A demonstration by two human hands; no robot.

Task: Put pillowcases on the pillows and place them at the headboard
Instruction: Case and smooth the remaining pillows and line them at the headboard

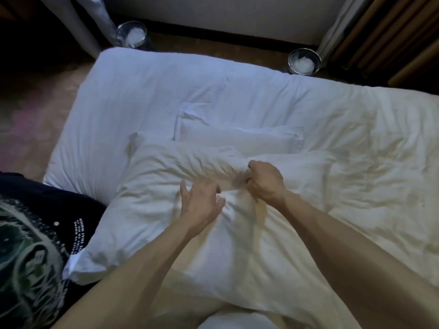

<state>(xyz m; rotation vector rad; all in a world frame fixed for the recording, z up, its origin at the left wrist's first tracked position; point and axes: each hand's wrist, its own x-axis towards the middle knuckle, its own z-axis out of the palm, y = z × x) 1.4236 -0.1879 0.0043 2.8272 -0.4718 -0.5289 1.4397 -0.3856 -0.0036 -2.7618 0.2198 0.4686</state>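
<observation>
A large white pillow [152, 210] lies across the near part of the bed, its cover wrinkled. My right hand [264, 182] grips a bunched fold of the white pillowcase [235, 198] on top of this pillow. My left hand [202, 203], slightly blurred, has its fingers spread over the fabric just left of that fold. A second white pillow [240, 140] lies behind the first, farther onto the bed. A third white pillow [308, 165] lies to the right, partly under the first.
The bed is covered by a rumpled white duvet [356, 138]. Two round metal bins [131, 35] [304, 61] with white liners stand on the floor beyond the bed's far edge. Curtains [337, 27] hang at the far right. My dark printed shirt [31, 245] fills the lower left.
</observation>
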